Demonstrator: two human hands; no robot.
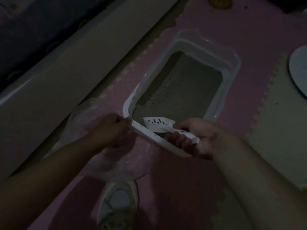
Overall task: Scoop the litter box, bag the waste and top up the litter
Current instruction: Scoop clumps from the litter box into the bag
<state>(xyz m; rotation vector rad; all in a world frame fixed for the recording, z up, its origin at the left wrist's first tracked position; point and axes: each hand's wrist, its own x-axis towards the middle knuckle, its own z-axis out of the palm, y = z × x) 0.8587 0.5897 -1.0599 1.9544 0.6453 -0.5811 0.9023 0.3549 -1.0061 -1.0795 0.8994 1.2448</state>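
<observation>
A white litter box (pixel 230 63) stands on the pink foam mat, filled with grey litter (pixel 179 87). My right hand (pixel 197 138) grips the handle of a white slotted scoop (pixel 159 123), whose head hangs just over the near end of the litter. My left hand (pixel 109 128) is closed at the near left rim corner of the box, and whether it pinches the rim or the clear plastic bag (pixel 116 163) is unclear. That bag lies crumpled under my left wrist, left of the box. The room is dim.
A long pale panel (pixel 74 67) runs diagonally along the left. My white shoe (pixel 118 203) stands below the bag. A round pale object (pixel 299 70) sits at the right edge, a cream mat tile (pixel 274 123) lies to the right, and a yellow container (pixel 219 2) is at the top.
</observation>
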